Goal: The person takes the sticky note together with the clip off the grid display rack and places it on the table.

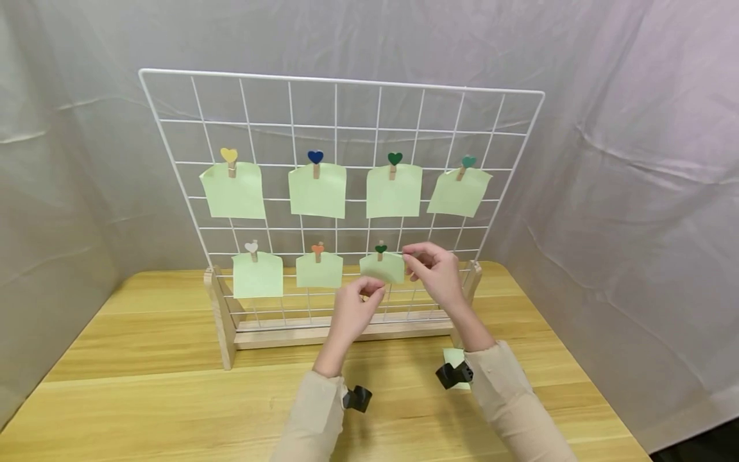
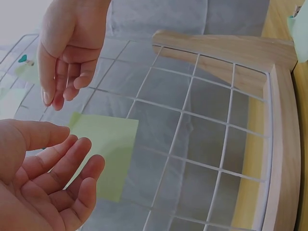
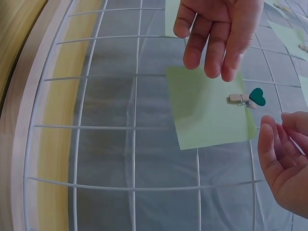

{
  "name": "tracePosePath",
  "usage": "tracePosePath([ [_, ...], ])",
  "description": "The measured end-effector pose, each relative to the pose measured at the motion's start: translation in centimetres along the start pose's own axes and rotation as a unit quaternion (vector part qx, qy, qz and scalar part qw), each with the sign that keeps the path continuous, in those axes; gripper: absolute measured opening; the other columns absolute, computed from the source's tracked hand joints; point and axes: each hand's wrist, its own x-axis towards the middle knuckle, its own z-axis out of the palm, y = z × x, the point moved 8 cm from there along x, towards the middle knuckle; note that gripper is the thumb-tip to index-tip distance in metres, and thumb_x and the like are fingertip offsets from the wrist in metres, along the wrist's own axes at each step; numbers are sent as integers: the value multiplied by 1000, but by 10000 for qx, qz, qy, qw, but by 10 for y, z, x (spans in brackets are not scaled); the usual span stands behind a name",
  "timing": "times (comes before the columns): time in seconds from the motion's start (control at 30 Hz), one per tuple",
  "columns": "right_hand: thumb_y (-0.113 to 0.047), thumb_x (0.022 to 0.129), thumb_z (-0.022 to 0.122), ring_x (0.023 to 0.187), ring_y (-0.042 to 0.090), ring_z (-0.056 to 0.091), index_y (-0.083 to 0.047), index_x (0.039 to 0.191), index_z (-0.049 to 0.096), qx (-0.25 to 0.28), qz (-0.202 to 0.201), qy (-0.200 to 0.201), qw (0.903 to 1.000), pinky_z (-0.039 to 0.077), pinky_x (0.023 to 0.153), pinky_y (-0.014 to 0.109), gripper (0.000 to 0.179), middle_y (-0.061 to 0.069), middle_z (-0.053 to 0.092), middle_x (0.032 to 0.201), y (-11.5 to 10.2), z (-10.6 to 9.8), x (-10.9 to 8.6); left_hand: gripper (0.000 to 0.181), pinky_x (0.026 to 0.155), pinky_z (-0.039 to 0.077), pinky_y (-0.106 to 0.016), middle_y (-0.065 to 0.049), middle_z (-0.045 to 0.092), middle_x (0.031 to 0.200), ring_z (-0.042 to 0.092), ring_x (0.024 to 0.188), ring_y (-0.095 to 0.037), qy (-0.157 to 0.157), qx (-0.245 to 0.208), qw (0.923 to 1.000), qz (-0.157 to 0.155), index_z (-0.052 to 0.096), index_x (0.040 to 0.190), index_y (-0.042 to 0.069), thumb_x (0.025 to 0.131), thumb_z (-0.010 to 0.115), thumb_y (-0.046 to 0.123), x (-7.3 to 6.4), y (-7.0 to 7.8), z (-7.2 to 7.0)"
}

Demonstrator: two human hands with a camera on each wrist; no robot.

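Note:
Pale green paper note [image 1: 388,269] hangs on the white wire grid [image 1: 340,81], held at its top by a small wooden clothespin [image 3: 238,98] with a dark green heart [image 3: 257,96]. My left hand [image 1: 353,308] is at the note's lower edge, its fingers loosely bent and spread in the left wrist view. Beside the note's upper right corner is my right hand [image 1: 437,273], thumb and index fingertips close to the paper edge. Nothing shows between the fingers of either hand. In the right wrist view, the left fingers overlap one side of the note.
Several other green notes, such as one at the top left [image 1: 233,192], hang in two rows from heart clothespins. A wooden stand [image 1: 346,332] carries the grid on the wood-grain table [image 1: 173,410]. Another green paper [image 1: 454,357] lies by the right sleeve. Grey cloth [image 1: 623,192] hangs behind.

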Motion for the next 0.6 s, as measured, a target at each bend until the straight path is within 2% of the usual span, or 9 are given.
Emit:
tracePosePath([
  [0.17, 10, 80, 58, 58, 39, 56, 14, 90, 60, -201, -214, -43, 9996, 50, 50, 38, 10, 28, 61, 79, -6, 5, 3, 9, 57, 45, -23, -5, 62, 74, 56, 72, -18, 86, 17, 10000, -14, 66, 87, -1, 82, 61, 5, 1, 1, -6],
  [0.4, 11, 80, 58, 60, 39, 58, 15, 94, 59, -409, -286, -207, 9985, 50, 51, 42, 15, 27, 61, 90, -10, 16, 5, 10, 55, 44, -23, -7, 62, 76, 56, 72, -20, 470, -110, 9988, -8, 65, 86, -3, 81, 61, 4, 1, 1, -18],
  [0.6, 12, 79, 58, 58, 37, 58, 15, 95, 59, -665, -562, -296, 9958, 49, 50, 43, 16, 28, 60, 93, -20, 22, 7, 9, 53, 43, -20, -8, 62, 76, 56, 71, -20, 791, -195, 9967, 55, 65, 85, -3, 81, 60, 3, 3, -1, -27],
])
